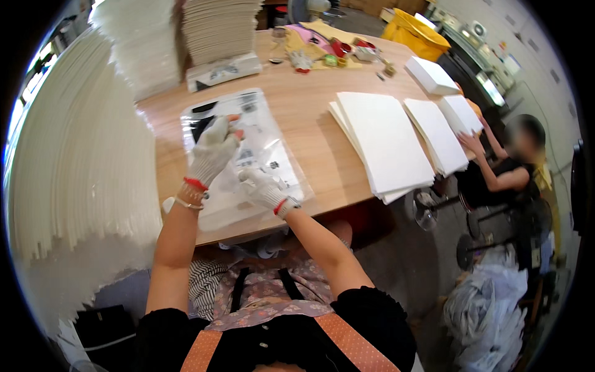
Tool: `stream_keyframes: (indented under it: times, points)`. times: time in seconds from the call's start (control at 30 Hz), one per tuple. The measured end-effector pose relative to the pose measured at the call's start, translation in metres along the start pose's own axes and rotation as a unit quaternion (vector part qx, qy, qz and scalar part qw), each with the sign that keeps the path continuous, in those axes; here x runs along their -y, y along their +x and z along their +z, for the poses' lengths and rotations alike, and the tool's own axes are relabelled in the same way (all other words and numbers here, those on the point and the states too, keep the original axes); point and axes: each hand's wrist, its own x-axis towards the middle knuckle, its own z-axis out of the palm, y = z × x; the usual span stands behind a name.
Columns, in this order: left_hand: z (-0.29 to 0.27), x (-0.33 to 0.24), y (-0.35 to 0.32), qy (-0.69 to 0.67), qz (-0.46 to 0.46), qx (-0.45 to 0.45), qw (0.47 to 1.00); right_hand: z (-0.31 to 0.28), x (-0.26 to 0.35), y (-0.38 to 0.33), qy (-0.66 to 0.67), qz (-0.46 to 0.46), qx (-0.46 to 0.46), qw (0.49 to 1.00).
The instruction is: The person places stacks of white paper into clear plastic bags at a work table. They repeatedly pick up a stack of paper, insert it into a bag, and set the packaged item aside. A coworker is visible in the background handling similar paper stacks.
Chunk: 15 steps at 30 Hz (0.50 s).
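A clear plastic bag (286, 162) with a white, black-printed sheet lies flat on the near left of the table. Above its upper left part is my left hand (215, 149), in a white knitted glove with a red cuff and bare fingertips; its fingers stretch apart over the print. Lower down on the bag rests my right hand (265, 189), gloved the same way. Its fingers are curled in, and whatever they may hold is hidden. Both forearms reach in from the table's near edge.
Tall stacks of white sheets (74, 149) and another stack (220, 31) rise at left. White sheet piles (384, 139) lie at right, near a seated co-worker (502, 167) handling a white block (460, 115). Cloths and small items (328, 49) sit at the back; a yellow bin (415, 34) stands beyond.
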Motion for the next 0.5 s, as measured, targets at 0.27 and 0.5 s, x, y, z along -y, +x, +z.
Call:
stream_keyframes:
  times: [0.27, 0.5]
  points:
    - [-0.014, 0.022, -0.06, 0.141, 0.18, -0.199, 0.953, -0.204, -0.066, -0.148, -0.431, 0.123, -0.113, 0.887]
    - [-0.006, 0.003, -0.111, 0.162, 0.147, -0.193, 0.956, -0.304, -0.126, -0.161, -0.27, 0.262, -0.067, 0.924]
